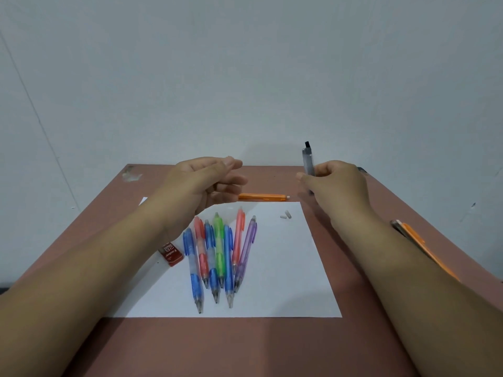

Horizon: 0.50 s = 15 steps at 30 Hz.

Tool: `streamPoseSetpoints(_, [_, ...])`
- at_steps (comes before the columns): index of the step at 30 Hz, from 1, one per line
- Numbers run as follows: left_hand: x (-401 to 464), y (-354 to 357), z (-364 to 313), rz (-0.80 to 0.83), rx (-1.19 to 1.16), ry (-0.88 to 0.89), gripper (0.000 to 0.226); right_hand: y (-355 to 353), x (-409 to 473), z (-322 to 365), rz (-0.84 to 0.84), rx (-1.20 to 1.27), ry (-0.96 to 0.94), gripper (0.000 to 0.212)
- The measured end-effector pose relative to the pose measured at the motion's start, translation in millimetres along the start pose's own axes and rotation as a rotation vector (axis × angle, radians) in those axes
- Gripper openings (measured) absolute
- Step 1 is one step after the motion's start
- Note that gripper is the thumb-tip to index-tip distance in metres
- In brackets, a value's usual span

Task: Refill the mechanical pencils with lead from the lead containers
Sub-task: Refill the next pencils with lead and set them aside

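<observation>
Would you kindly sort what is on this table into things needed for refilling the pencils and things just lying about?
For the job:
orange mechanical pencil
clear lead tube in the right hand
red lead case
seven coloured mechanical pencils
two small erasers

Lying about:
white paper sheet
pencils beyond the right forearm

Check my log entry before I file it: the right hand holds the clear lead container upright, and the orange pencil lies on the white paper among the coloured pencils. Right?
Not quite. The right hand does hold the clear lead container upright, but the orange pencil lies on the bare table beyond the white paper, apart from the coloured pencils, as the head view shows.
</observation>
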<state>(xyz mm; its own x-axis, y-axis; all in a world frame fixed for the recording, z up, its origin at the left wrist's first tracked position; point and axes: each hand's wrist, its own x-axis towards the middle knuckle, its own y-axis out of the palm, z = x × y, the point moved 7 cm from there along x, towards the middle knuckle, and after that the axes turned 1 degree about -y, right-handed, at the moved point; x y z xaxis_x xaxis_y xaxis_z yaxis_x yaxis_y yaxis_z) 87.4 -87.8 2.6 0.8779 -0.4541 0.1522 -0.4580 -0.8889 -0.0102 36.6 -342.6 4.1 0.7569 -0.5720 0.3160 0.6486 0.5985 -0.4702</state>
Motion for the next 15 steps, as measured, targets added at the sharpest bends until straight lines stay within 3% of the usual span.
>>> streamPoseSetpoints(4, [-1, 4, 7, 0.056, -0.192, -0.142, 0.055, 0, -1, 0, 0.007, 0.015, -0.009, 0.014])
streamPoseSetpoints(8, [-15, 26, 13, 0.28, -0.517, -0.43, 0.081, 11, -16, 38, 0.019, -0.088, -0.433, 0.025])
streamPoseSetpoints(11, [-19, 34, 12, 0.364, -0.589, -0.489, 0.09, 23, -32, 57, -0.004, -0.222, -0.757, 0.03])
streamPoseSetpoints(15, [-19, 35, 12, 0.369, -0.599, -0.496, 0.091, 24, -39, 62, -0.041, -0.262, -0.884, 0.032])
